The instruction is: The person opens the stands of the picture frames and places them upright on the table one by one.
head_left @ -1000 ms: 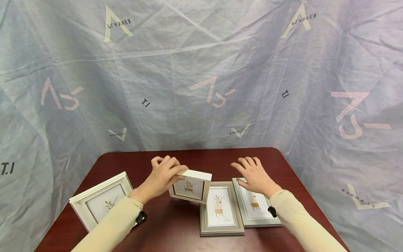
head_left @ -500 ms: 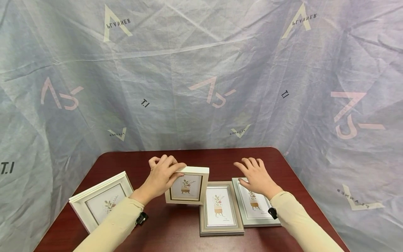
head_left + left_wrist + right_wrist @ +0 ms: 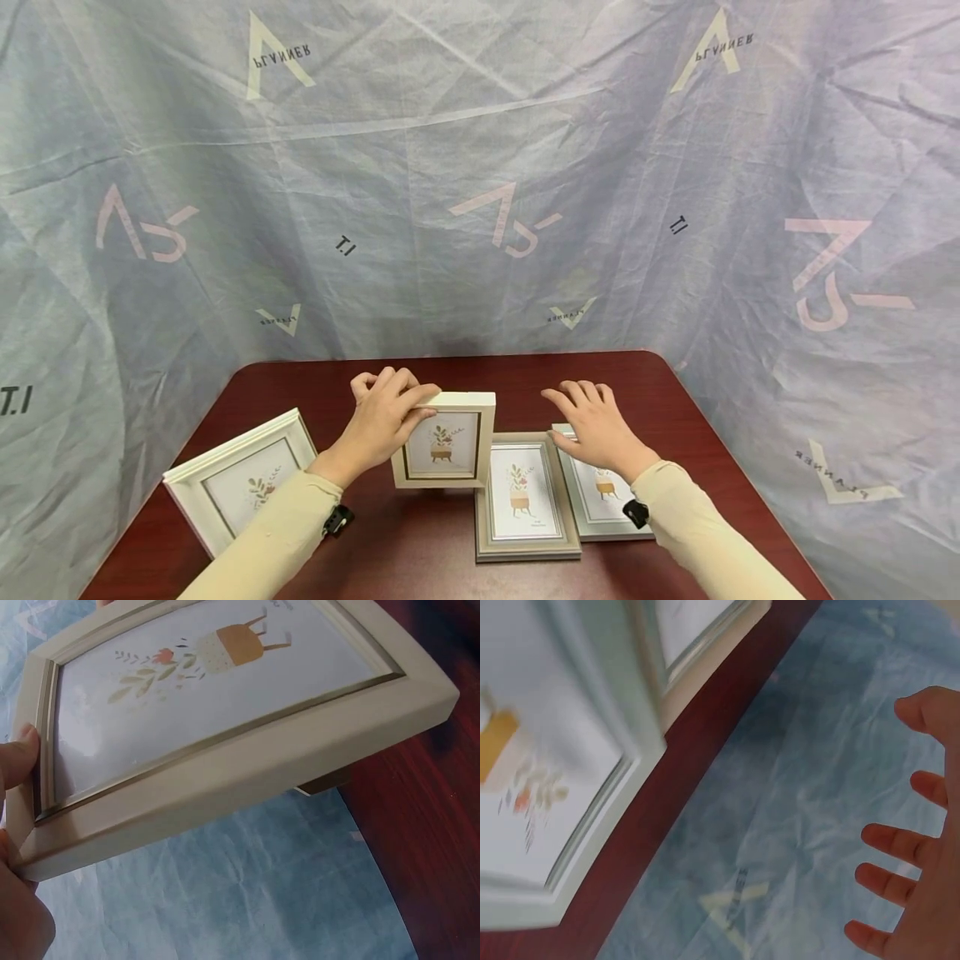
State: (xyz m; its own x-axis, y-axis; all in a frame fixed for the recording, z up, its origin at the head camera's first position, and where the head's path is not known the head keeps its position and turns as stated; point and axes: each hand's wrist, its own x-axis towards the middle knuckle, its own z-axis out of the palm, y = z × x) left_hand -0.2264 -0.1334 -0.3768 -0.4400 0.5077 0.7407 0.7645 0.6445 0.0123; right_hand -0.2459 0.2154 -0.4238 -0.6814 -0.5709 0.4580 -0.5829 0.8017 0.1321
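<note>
My left hand (image 3: 386,421) pinches a cream picture frame (image 3: 442,446) by its upper left corner, thumb on the front. The frame stands nearly upright, its plant-pot print facing me. In the left wrist view, part of a stand (image 3: 322,784) juts out behind it. Fingers spread and holding nothing, my right hand (image 3: 596,425) hovers over a pale green picture frame (image 3: 607,527) lying flat with its print up. Between the hands lies a beige picture frame (image 3: 528,550), also flat; the held frame overlaps its left edge in the head view.
Another cream picture frame (image 3: 251,483) stands tilted on the left, partly covered by my left sleeve (image 3: 262,533). All are on a dark red table (image 3: 420,542). A grey printed cloth (image 3: 480,208) hangs behind and beside the table.
My left hand has tipped the cream picture frame more upright and shifted it slightly left. The right hand drifted right, then back left over the pale green frame. The other frames stayed put.
</note>
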